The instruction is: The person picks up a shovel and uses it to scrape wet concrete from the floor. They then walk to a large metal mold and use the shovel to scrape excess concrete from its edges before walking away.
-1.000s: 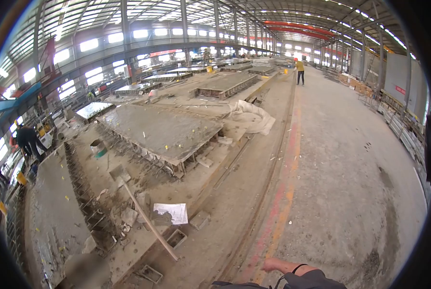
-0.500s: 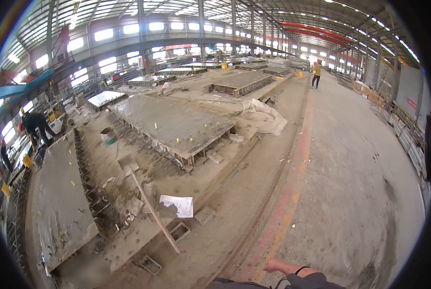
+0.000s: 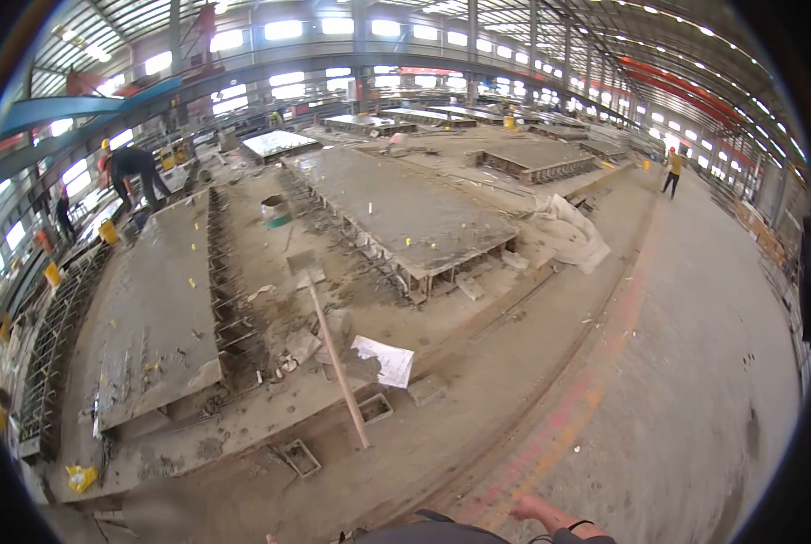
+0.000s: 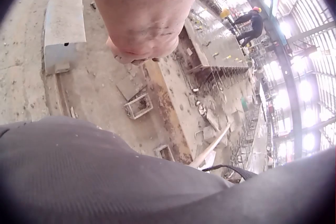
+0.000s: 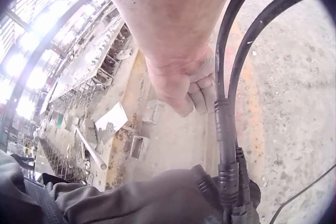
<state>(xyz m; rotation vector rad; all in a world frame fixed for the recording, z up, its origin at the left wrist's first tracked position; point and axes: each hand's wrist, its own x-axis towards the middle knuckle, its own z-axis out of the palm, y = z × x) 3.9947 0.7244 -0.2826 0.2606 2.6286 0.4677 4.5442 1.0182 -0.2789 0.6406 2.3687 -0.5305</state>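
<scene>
At the bottom edge of the head view, my right hand (image 3: pixel 534 508) hangs over the floor beside the painted line. Its fingers are loosely bent and hold nothing in the right wrist view, where the hand (image 5: pixel 185 85) shows beside black cables (image 5: pixel 227 129). In the left wrist view my left hand (image 4: pixel 144 45) hangs above the concrete floor, touching nothing visible; its fingers are mostly hidden behind the heel of the hand. A long-handled shovel (image 3: pixel 333 363) lies on the ground ahead, near a stained paper sheet (image 3: pixel 395 361), out of reach of both hands.
Concrete slabs in metal forms (image 3: pixel 405 204) (image 3: pixel 156 308) stand left and ahead. A bucket (image 3: pixel 276 213), small metal frames (image 3: pixel 301 458) and crumpled sheeting (image 3: pixel 573 236) lie about. One person (image 3: pixel 135 172) bends at left; another (image 3: pixel 673 172) stands in the aisle (image 3: pixel 696 344).
The head view has turned left, so slabs, shovel and paper sit farther right in it, and more of the left slab shows. My right hand still hangs low.
</scene>
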